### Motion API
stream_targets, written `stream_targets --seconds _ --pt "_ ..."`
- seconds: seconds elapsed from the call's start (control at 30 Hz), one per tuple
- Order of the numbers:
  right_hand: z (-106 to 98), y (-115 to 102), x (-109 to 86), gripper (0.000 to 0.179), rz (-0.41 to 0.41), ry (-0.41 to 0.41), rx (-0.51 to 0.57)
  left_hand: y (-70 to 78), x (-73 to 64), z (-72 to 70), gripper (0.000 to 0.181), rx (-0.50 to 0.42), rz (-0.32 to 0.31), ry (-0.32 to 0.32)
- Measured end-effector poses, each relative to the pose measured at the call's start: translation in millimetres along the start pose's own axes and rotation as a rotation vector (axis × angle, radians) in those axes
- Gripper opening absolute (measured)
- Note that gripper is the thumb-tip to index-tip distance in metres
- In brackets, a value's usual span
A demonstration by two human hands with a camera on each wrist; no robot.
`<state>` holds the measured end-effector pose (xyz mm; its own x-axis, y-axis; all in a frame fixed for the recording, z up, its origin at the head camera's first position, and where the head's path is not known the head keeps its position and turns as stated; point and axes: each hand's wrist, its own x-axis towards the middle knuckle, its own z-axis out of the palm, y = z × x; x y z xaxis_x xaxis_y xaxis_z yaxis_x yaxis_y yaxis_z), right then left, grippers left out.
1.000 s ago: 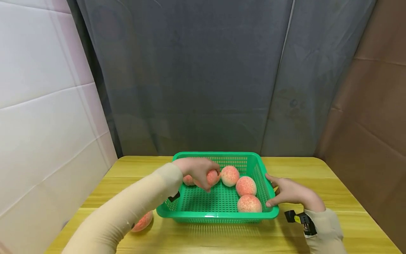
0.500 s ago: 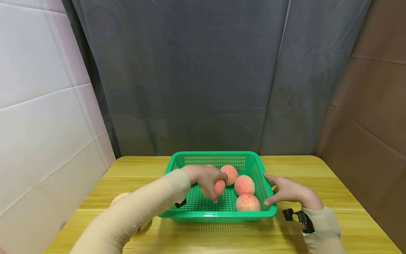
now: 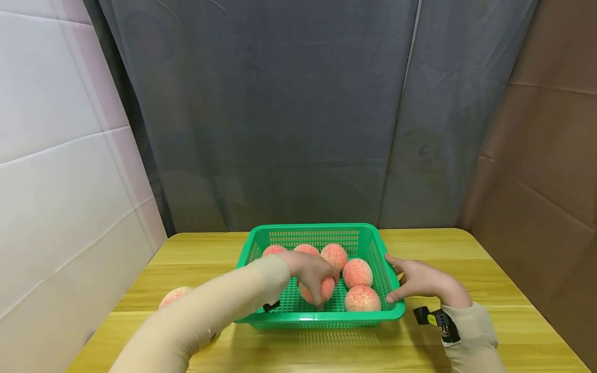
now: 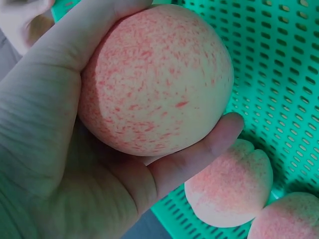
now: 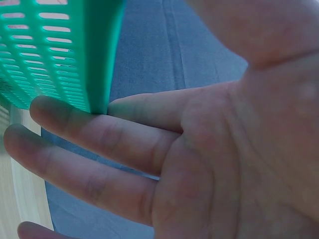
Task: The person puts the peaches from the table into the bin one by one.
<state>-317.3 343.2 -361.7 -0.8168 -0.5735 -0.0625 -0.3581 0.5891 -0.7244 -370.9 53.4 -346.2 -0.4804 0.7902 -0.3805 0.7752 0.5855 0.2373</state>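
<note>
My left hand (image 3: 310, 270) grips a peach (image 3: 328, 288) low inside the green plastic basket (image 3: 322, 322). In the left wrist view the thumb and fingers curl round this pale, red-speckled peach (image 4: 159, 84). Several other peaches lie in the basket: a back-row peach (image 3: 334, 256), a middle one (image 3: 357, 273) and a front-right one (image 3: 363, 299) among them. At the basket's right rim, my right hand (image 3: 424, 282) touches with its fingertips and thumb spread apart. The right wrist view has its fairly straight fingers (image 5: 99, 134) against the basket's outer wall (image 5: 55, 55).
A loose peach (image 3: 173, 296) lies on the wooden table (image 3: 466, 269) left of the basket, partly behind the left sleeve (image 3: 210, 316). A grey curtain (image 3: 280, 129) hangs behind. White fabric (image 3: 70, 155) stands left, brown fabric (image 3: 545, 181) right.
My left hand has carried its peach to the right and toward the basket's front, uncovering peaches at the back left. The right hand stays at the rim. The view has shifted slightly.
</note>
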Motion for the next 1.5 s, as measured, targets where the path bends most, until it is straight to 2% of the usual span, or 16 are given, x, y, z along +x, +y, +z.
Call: stream_targets --seconds 0.2,0.43,0.57,0.73,0.97,1.03,1.17,1.27,1.5 --pt "0.3 0.2 0.7 0.105 -0.002 -0.006 0.014 4.1 7.0 3.2 0.033 -0.02 -0.03 -0.054" --pt "-0.4 0.2 0.6 0.106 -0.002 -0.007 0.022 11.7 16.4 4.8 0.028 0.072 -0.015 -0.039" --pt "-0.5 0.8 0.6 0.106 -0.008 -0.003 0.023 15.1 19.5 5.2 0.033 0.061 -0.036 -0.063" --pt "-0.7 1.2 0.7 0.105 -0.007 0.002 0.019 18.2 21.5 4.2 0.031 0.046 -0.042 -0.083" --pt "-1.2 -0.6 1.6 0.106 -0.002 0.004 0.013 22.6 16.2 5.3 0.047 -0.028 -0.167 -0.052" --pt "-1.3 -1.0 1.9 0.105 -0.002 0.004 0.013 23.4 14.7 6.0 0.04 -0.028 -0.189 -0.048" --pt "-1.6 -1.6 2.1 0.105 -0.002 0.003 0.01 22.8 14.0 7.3 0.03 -0.038 -0.196 -0.056" --pt "-1.4 -1.5 2.0 0.105 -0.001 0.002 0.015 20.6 15.0 8.1 0.035 -0.083 -0.188 -0.079" --pt "-0.5 1.6 0.5 0.105 0.003 -0.004 0.029 18.3 16.3 9.4 0.071 -0.236 -0.208 -0.168"
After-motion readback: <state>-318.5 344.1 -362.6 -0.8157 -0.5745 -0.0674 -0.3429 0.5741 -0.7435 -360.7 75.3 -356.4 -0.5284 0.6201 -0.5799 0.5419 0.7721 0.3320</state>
